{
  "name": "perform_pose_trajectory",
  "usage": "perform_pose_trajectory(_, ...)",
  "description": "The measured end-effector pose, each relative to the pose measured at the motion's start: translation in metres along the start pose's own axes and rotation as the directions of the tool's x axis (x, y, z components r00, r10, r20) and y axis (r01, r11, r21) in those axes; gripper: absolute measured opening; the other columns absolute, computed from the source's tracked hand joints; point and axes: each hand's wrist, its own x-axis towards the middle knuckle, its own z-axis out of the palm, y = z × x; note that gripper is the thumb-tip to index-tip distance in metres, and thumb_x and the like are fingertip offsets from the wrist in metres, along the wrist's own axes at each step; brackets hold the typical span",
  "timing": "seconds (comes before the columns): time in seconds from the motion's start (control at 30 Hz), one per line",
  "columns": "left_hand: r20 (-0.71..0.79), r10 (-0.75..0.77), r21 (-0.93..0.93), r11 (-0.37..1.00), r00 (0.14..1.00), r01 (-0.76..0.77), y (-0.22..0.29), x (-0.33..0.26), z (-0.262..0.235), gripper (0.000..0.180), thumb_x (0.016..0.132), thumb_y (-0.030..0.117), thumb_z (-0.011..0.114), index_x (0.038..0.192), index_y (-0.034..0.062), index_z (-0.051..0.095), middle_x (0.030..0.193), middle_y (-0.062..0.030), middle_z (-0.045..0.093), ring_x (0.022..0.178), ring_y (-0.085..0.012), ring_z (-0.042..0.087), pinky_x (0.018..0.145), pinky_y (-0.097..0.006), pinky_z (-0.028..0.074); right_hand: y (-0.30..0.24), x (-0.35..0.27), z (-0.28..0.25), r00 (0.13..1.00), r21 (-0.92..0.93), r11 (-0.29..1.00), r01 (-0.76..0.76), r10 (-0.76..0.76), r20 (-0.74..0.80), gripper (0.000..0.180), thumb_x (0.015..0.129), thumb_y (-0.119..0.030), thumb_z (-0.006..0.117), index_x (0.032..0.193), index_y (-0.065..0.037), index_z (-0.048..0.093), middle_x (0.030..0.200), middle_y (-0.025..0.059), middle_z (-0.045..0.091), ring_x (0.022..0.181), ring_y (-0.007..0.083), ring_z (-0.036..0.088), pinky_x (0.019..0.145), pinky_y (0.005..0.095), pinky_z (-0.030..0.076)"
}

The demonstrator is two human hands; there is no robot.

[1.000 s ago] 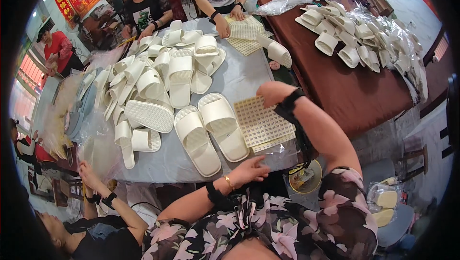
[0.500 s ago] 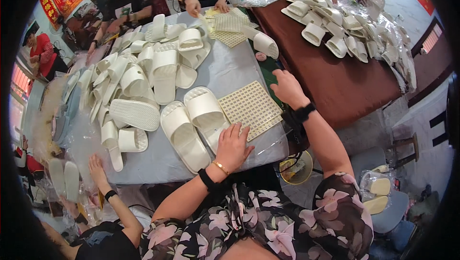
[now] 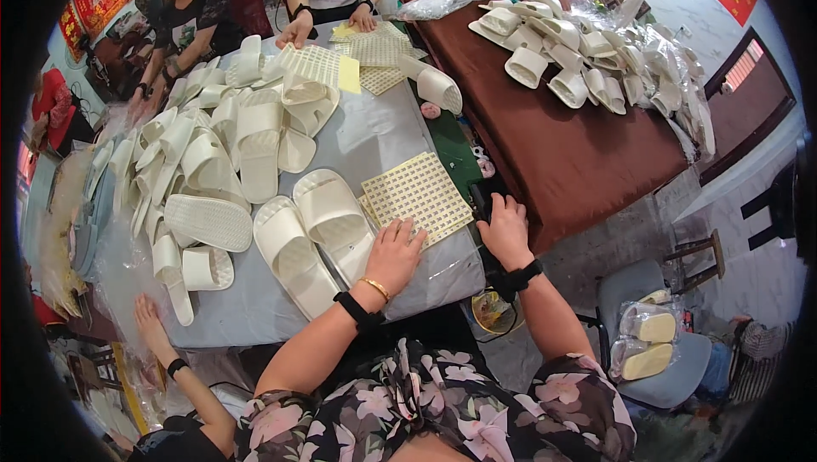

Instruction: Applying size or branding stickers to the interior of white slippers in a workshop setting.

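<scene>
My left hand point(image 3: 397, 249) lies open, its fingers over the near edge of a sheet of small printed stickers point(image 3: 417, 194) and beside the right slipper of a white pair. That pair, a left slipper point(image 3: 294, 253) and a right slipper point(image 3: 336, 219), sits side by side on the grey-covered table, toes pointing away. At the table's right edge is my right hand point(image 3: 504, 228), fingers slightly bent and apart, close by a dark object point(image 3: 481, 200). Whether it touches that object I cannot tell.
A large heap of white slippers point(image 3: 204, 156) covers the table's left part. Across from me a co-worker's hand point(image 3: 296, 30) holds a sticker sheet point(image 3: 313, 64). Another person's hand point(image 3: 153, 326) rests at lower left. More slippers point(image 3: 566, 41) lie on the brown table point(image 3: 587, 147).
My right hand has come nearer, down to the table's right edge. My left hand stays by the sheet and slipper. The co-worker opposite has moved a sticker sheet leftward. The view has shifted somewhat.
</scene>
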Motion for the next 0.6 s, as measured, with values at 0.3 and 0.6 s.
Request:
perform_pose_trajectory(0.3,-0.046,0.012,-0.005,1.0,0.999,-0.012,0.004,0.019,0.011,0.046,0.082,0.019,0.066,0.127,0.0116,0.056,0.135,-0.0165,0.051,0.127,-0.0365,0.046,0.104,-0.045,0.04,0.005,0.011,0.014,0.992,-0.162,0.987,0.018,-0.038,-0.12,0.027,0.078,-0.015,0.063,0.103,-0.005,0.057,0.1,0.0157,0.064,0.088,0.0332,0.064,0.068,0.0436,0.057)
perform_pose_trajectory(0.6,-0.009,0.008,0.054,0.998,1.0,-0.008,0.004,0.024,0.016,0.044,0.083,0.02,0.063,0.126,0.0127,0.058,0.134,-0.0159,0.053,0.127,-0.0358,0.046,0.103,-0.046,0.039,-0.004,0.002,0.012,0.973,-0.218,0.973,0.072,-0.117,-0.199,0.021,0.079,-0.013,0.061,0.099,-0.009,0.059,0.093,0.008,0.065,0.085,0.0279,0.064,0.066,0.0372,0.056)
